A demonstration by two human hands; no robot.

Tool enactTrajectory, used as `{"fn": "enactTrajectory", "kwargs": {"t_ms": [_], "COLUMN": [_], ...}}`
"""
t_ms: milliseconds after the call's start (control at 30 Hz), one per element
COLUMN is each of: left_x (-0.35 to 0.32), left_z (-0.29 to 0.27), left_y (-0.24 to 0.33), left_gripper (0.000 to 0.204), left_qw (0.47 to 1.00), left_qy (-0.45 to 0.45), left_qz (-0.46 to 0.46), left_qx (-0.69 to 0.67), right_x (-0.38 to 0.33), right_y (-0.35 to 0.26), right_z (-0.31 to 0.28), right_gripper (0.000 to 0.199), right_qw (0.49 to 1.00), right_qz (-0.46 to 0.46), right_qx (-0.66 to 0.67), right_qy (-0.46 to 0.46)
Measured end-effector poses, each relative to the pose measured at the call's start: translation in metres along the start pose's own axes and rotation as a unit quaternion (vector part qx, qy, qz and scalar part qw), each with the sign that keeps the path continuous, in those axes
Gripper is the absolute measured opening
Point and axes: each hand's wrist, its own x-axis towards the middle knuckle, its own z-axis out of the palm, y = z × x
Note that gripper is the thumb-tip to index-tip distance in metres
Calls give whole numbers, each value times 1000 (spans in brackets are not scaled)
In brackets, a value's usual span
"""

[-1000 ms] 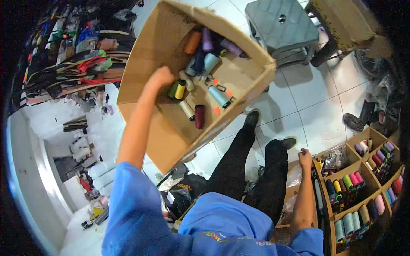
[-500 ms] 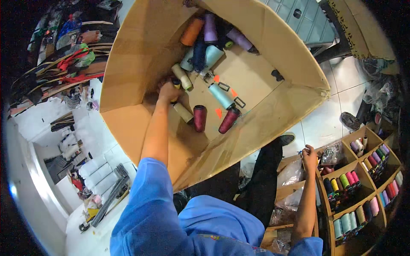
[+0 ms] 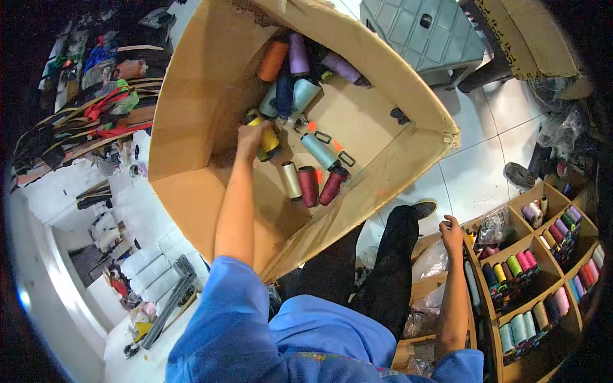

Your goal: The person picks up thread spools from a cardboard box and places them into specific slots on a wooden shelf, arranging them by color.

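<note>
While reaching into tilted cardboard box [image 3: 191, 121], left hand [image 3: 250, 137] closed on yellow spool [image 3: 269, 139]; right hand [image 3: 452, 231], 4 o'clock, fingers curled on shelf edge [image 3: 476, 255], steadying.

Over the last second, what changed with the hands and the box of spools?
The left hand went deeper into the cardboard box and closed on a yellow spool, which it was only reaching toward a second ago. The right hand stayed resting on the wooden shelf edge; the cream and maroon spools lie as before.
</note>
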Motion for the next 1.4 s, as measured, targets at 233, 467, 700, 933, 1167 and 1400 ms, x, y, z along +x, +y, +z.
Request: {"fn": "enactTrajectory", "kwargs": {"t_ms": [233, 467, 700, 933, 1167, 1400], "left_x": [3, 23, 5, 25, 31, -127], "left_z": [25, 10, 32, 17, -60, -100], "left_y": [2, -27, -8, -15, -21, 136], "left_gripper": [49, 50, 75, 46, 34, 34], "left_qw": [930, 923, 914, 932, 957, 939], "left_qy": [232, 156, 123, 97, 8, -131], "left_qz": [-92, -106, -98, -80, -15, 14], "left_qx": [270, 336, 373, 341, 290, -319], "right_x": [-6, -10, -10, -10, -5, -14], "right_y": [7, 16, 11, -7, -35, -70], "right_z": [0, 3, -1, 9, 32, -5], "right_gripper": [38, 39, 40, 39, 40, 40], "right_qw": [1000, 1000, 998, 999, 998, 981], "right_qz": [-13, -20, -58, -11, -56, -123], "right_qx": [-9, -7, -13, -20, -11, 143], "right_qy": [-10, -19, -18, -41, -37, -36]}}
